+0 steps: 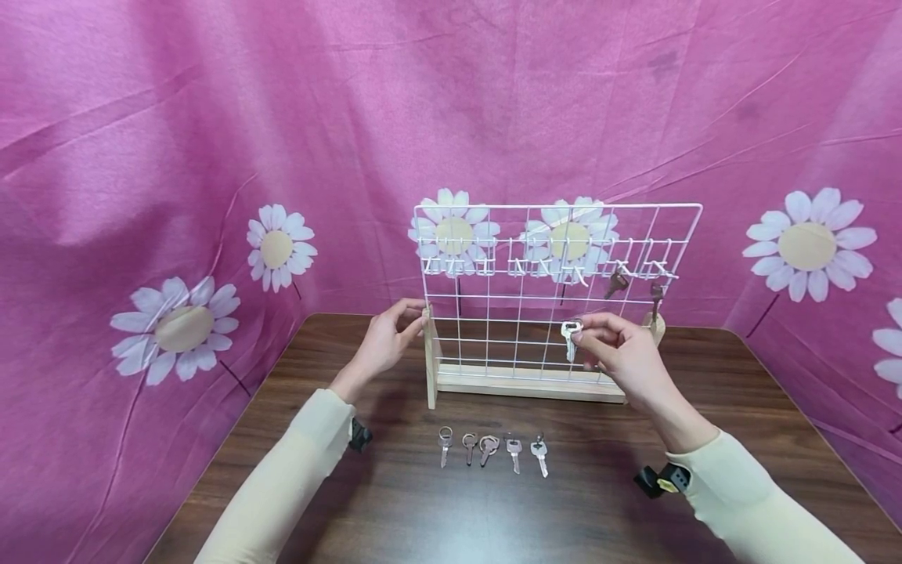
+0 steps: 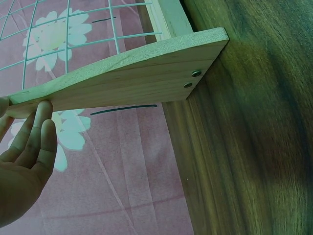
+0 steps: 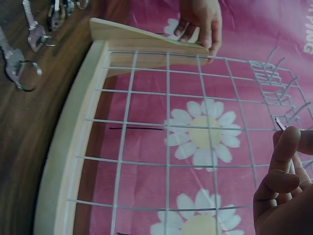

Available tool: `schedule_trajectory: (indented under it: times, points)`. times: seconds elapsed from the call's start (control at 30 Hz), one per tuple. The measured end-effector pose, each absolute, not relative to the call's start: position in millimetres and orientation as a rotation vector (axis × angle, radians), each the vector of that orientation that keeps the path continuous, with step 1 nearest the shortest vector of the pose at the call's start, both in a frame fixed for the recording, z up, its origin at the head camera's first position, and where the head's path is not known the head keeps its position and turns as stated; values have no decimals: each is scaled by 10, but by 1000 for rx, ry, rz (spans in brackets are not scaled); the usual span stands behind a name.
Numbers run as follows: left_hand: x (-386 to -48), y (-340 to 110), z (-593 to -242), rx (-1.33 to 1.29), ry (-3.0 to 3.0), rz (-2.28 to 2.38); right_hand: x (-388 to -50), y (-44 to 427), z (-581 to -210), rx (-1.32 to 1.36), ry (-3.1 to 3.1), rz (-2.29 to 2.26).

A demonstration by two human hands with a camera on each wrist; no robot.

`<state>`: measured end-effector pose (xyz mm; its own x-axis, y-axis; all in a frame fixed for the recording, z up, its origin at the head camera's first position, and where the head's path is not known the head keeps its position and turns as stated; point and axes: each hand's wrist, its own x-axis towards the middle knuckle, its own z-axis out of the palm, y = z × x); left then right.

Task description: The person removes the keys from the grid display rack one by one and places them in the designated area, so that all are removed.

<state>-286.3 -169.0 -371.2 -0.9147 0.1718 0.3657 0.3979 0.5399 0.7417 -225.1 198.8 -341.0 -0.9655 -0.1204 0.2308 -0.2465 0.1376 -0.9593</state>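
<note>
Head view faces forward and down; nearer wrist views, turned sideways, share the left wooden panel (image 2: 129,83).

From the table's (image 1: 479,517) near side I see room to slide a hand between the sleeves (image 1: 282,478), as far as the five loose keys (image 1: 514,446). Behind them the rack (image 1: 528,384) bars the way to the back edge, hooks (image 1: 580,276) jutting out and two keys (image 1: 617,282) dangling; bare wood runs past it towards the right back corner.
</note>
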Motion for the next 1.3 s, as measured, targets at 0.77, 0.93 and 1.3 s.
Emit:
schedule_trajectory:
  times: [0.77,0.93,1.3]
  points:
    - [-2849,-1696,-3696,-500,-2519,-1329,-2218,2046,-3709,359,-2487,1959]
    - [-2849,-1695,-3698,-496,-2530,-1315,-2208,2065,-3790,360,-2507,1960]
    - [-2864,-1693,-3704,-499,-2526,-1324,-2192,2130,-4030,322,-2612,1947]
